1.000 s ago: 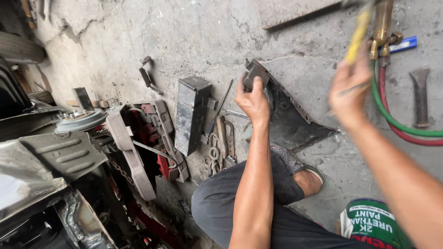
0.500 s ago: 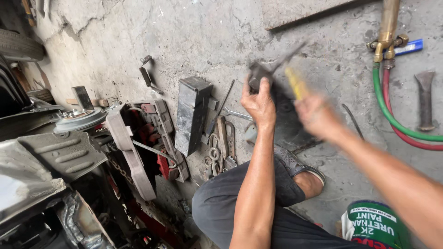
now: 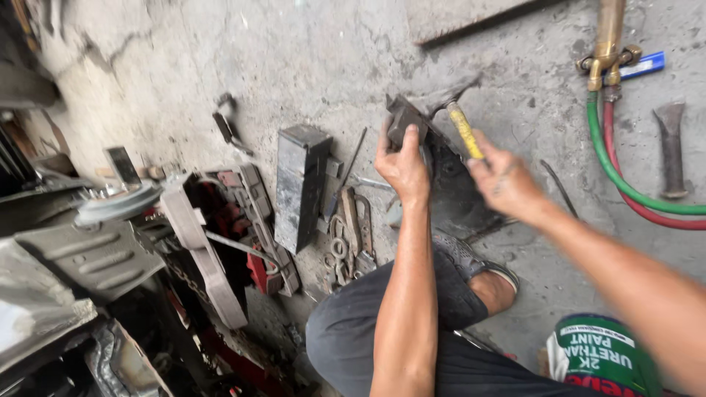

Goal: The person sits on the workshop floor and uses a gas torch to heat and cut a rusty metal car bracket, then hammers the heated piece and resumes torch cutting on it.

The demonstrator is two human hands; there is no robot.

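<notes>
The left hand (image 3: 403, 163) clamps the upper corner of a dark metal plate (image 3: 448, 184) lying on the concrete floor (image 3: 294, 59) — fingers wrapped over its edge. The right hand (image 3: 506, 180) grips a yellow-handled hammer (image 3: 457, 117), its head touching the plate just beside the left hand's fingers.

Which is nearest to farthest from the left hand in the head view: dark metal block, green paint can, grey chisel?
From the left hand:
1. Dark metal block, upright on the floor just to its left.
2. Green paint can, bottom right near the knee.
3. Grey chisel, far right beyond the hoses.
</notes>
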